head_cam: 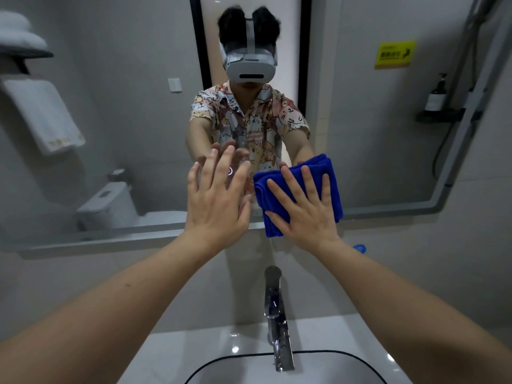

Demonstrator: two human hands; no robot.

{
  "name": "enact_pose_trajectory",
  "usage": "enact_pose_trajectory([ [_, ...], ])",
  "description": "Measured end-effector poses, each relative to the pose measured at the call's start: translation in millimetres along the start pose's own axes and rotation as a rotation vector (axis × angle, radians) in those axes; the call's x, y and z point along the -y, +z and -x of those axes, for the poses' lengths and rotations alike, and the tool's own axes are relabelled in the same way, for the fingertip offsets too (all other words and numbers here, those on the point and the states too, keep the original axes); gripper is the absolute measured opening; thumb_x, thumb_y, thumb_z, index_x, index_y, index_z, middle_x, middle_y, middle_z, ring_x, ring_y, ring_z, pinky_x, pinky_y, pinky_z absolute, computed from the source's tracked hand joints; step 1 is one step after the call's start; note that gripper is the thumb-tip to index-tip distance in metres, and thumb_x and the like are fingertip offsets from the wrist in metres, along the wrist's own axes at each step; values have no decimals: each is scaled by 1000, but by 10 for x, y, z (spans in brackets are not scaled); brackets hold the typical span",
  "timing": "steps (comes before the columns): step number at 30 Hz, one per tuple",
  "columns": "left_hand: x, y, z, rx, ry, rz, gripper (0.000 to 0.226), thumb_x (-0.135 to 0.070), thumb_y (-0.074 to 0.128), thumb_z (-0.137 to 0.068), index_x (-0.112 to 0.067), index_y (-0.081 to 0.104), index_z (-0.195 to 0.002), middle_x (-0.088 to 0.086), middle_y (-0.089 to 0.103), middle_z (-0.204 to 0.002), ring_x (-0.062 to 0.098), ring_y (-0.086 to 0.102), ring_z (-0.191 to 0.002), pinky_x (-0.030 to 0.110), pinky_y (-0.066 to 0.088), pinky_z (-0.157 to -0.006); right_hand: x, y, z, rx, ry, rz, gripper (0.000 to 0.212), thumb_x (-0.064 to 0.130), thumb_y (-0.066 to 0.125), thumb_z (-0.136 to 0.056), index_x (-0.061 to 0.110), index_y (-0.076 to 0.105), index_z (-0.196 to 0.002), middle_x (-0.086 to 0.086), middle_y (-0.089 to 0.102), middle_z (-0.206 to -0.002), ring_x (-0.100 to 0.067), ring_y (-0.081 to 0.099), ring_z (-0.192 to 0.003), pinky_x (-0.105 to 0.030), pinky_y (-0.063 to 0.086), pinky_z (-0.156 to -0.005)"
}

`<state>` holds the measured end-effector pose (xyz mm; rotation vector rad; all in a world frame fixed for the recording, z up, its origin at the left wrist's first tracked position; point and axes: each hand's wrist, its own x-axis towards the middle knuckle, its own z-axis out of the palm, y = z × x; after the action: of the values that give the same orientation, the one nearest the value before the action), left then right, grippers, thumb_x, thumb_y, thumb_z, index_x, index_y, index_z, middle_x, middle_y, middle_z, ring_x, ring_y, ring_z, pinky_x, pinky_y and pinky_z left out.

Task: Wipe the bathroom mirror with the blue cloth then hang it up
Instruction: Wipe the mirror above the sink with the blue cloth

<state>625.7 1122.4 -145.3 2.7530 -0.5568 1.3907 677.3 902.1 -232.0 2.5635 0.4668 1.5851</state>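
Note:
The bathroom mirror (360, 151) fills the wall ahead of me and shows a person in a headset and patterned shirt. A folded blue cloth (329, 176) lies flat against the mirror's lower edge, partly hanging over the frame. My right hand (304, 209) presses on the cloth with fingers spread. My left hand (216, 195) rests flat on the glass just left of the cloth, fingers apart and holding nothing.
A chrome faucet (277, 322) and the white sink (249, 345) stand directly below my arms. In the mirror I see a toilet (108, 203), white towels on a rack (41, 112), a yellow sign (394, 54) and a dark bottle on a shelf (436, 95).

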Motion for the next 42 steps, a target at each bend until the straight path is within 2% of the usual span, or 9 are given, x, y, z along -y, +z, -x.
enact_pose_trajectory([
  [7,-280,57,-36,19,7,-19,66,-42,54,-86,-22,41,-148,12,25,-162,35,20,-149,56,19,-119,-448,-12,224,2,17,7,74,67,36,-104,35,13,-166,2,5,-175,-31,-4,-161,-60,-5,-126],
  [14,-876,222,-102,60,-25,-32,67,-42,53,-87,-22,40,-149,14,26,-162,37,22,-149,60,22,-117,-1023,-10,470,16,-5,-9,75,69,32,-103,37,7,-166,4,-2,-175,-29,-9,-160,-58,-10,-126],
  [23,-1558,431,-211,27,47,-46,62,-39,53,-87,-20,45,-146,13,26,-163,36,23,-149,59,21,-118,-1728,26,813,-112,8,-7,80,67,47,-100,34,17,-166,1,17,-172,-29,-5,-161,-58,-5,-127],
  [32,-1926,502,-405,-2,87,-13,63,-38,53,-88,-20,44,-147,12,25,-163,35,21,-150,58,20,-119,-2403,-24,1032,-159,11,51,80,67,50,-99,33,20,-165,2,9,-174,-29,-1,-161,-58,-3,-127],
  [39,-2134,550,-486,-26,129,-1,64,-36,57,-86,-19,46,-147,14,24,-164,36,22,-150,59,21,-118,-2475,-46,1011,-184,66,49,78,67,51,-97,32,26,-162,-1,23,-169,-28,-2,-161,-58,0,-126],
  [42,-2135,558,-505,-27,137,-16,64,-36,58,-86,-18,48,-146,14,26,-163,36,23,-150,61,22,-117,-2523,-83,898,-204,153,44,82,67,49,-98,32,18,-165,-4,21,-169,-29,-5,-161,-58,-1,-126],
])
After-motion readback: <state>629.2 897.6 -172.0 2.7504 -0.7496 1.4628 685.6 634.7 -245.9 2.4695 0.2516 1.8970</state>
